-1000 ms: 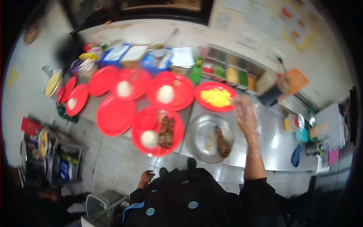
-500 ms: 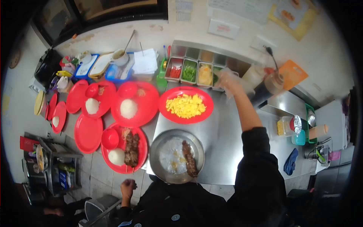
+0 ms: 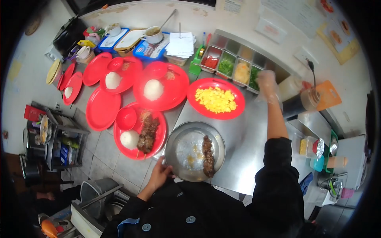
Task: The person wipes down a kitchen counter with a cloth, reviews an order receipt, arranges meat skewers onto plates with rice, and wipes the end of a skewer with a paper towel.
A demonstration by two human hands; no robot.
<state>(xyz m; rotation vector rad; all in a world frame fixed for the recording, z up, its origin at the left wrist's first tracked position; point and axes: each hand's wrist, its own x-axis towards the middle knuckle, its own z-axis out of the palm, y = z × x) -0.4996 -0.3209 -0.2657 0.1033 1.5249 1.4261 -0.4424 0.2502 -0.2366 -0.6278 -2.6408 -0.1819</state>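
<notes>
Workstation viewed from the wearer's head. The right hand (image 3: 267, 84) (gloved in clear plastic) was at the right end of a row of steel containers, beside the container (image 3: 252, 90) of dark green garnish; its fingertips were hidden, so how far they were closed, and on what, could not be told. The left hand (image 3: 158, 175), bare and loosely curled with thumb and fingers parted, lay at the lower left rim of the metal pan (image 3: 180, 144); whether it gripped the rim could not be told. The pan stood at the counter's near edge, holding one meat skewer (image 3: 208, 156). Behind it, a red oval plate (image 3: 193, 97) bore yellow pieces (image 3: 216, 100).
</notes>
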